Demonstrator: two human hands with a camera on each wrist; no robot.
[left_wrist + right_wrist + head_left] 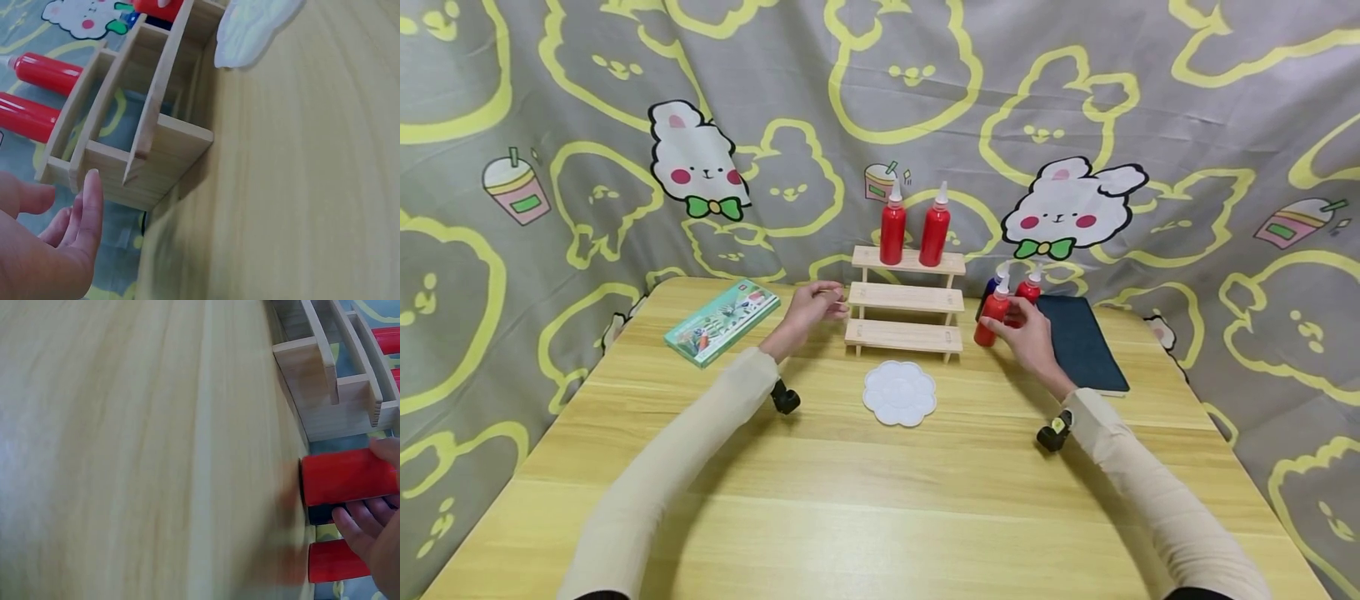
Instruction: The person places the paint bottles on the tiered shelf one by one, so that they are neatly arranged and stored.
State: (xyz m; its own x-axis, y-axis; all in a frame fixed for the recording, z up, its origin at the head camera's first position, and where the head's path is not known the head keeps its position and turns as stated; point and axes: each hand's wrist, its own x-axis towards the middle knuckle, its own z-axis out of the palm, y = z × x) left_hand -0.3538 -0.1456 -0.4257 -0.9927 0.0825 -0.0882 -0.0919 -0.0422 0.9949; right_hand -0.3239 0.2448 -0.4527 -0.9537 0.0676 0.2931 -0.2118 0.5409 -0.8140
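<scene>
My right hand (1032, 340) holds a red squeeze bottle (991, 318) with a white nozzle, upright at the right of a three-step wooden rack (906, 297). Thumb and fingers go round its sides in the right wrist view, where the bottle (347, 477) stands close over the table. Behind it are a dark blue bottle (989, 289), partly hidden, and another red bottle (1028, 289). Two red bottles (892, 235) (934, 237) stand on the rack's top step. Beside the rack's left end is my left hand (811, 312), holding nothing, its fingers (91, 209) loosely extended.
In front of the rack lies a white flower-shaped palette (899, 393). A green illustrated box (722, 322) rests at the left, and a dark flat pad (1082, 343) lies right of the bottles. A patterned curtain (805, 75) hangs behind the wooden table (880, 508).
</scene>
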